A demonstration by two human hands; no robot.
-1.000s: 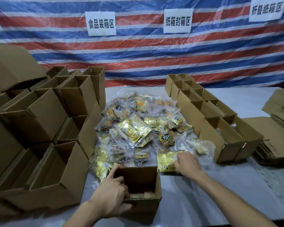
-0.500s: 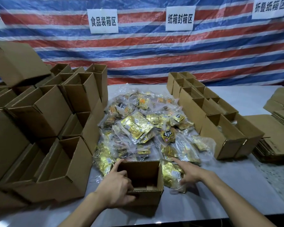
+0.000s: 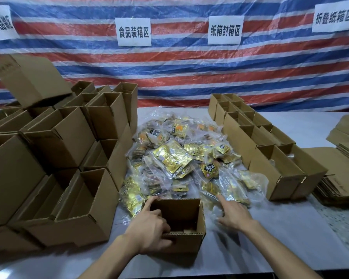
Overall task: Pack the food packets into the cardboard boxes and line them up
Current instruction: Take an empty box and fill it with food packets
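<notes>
Since a second ago the right hand (image 3: 233,213) has come off the gold packet it was pressing beside the box and slid a little forward. It now lies palm down on the clear-bagged packets at the near right edge of the pile of food packets (image 3: 175,160). Its forefinger is straight and points into the heap, and its thumb is spread towards the box. The other fingers are blurred and tucked on the far side, so I cannot tell whether they have hold of a packet.

The left hand (image 3: 149,228) is where it was, gripping the open box (image 3: 177,210) at its near left corner. Its fingers are curled over the rim into the box, and its forefinger is stretched along the top of the left wall towards the far corner. That box stands upright on the tabletop (image 3: 280,238), mouth up, with its far wall touching the near edge of the pile. Its bottom flaps show inside.

The packets, gold foil and clear plastic, lie heaped in the middle of the tabletop. Left of them stands a stack of empty boxes (image 3: 58,148), tipped at different angles. Right of them runs a row of boxes (image 3: 270,158), lined up end to end, tops open. Flat cardboard (image 3: 340,178) lies piled at the far right. A red, white and blue striped tarp (image 3: 189,67) hangs behind, with white paper signs (image 3: 133,32) fixed to it.
</notes>
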